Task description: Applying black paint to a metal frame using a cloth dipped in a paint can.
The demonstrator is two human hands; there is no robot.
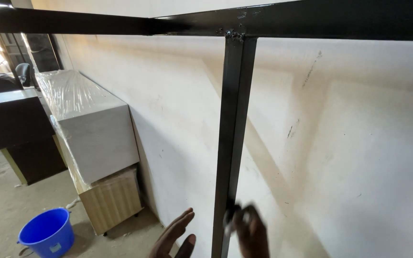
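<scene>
Low in the frame's centre, right hand [250,229] pressed to the lower stretch of a black steel upright [234,129], fingers curled around something small and dark, too blurred to identify; whether fully clamped, impossible to tell. Just left of it, left hand [174,235] held flat with fingers apart, empty, beside the upright without touching. Upright rising to a rough weld under a black crossbar [206,21] across the top of the frame, pale scuffed wall [359,143] behind. At left, a plastic-wrapped cabinet [92,124] and a blue bucket [46,232] on the floor. Seemingly mid-way through rubbing or coating the post near its foot; any further stroke likely calling for steady pressure along the metal.
</scene>
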